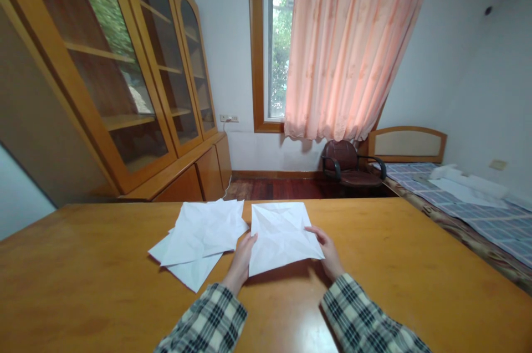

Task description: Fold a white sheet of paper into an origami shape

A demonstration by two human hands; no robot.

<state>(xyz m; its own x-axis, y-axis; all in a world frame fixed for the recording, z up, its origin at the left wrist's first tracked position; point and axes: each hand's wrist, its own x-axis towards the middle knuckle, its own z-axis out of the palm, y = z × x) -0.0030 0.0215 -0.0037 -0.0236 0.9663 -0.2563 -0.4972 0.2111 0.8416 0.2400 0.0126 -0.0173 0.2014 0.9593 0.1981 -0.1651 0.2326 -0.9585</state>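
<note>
A creased white sheet of paper is held between my two hands, its near edge raised above the table and casting a shadow. My left hand grips its left edge, with the fingers mostly hidden. At the right edge, my right hand pinches the paper, fingertips on top. Just left of my left hand lies a loose pile of creased white paper sheets, overlapping at different angles.
The wooden table spans the foreground. Behind it stand a glass-door cabinet on the left and a dark red armchair. A bed with papers on it is at the right. A pink curtain hangs over the window.
</note>
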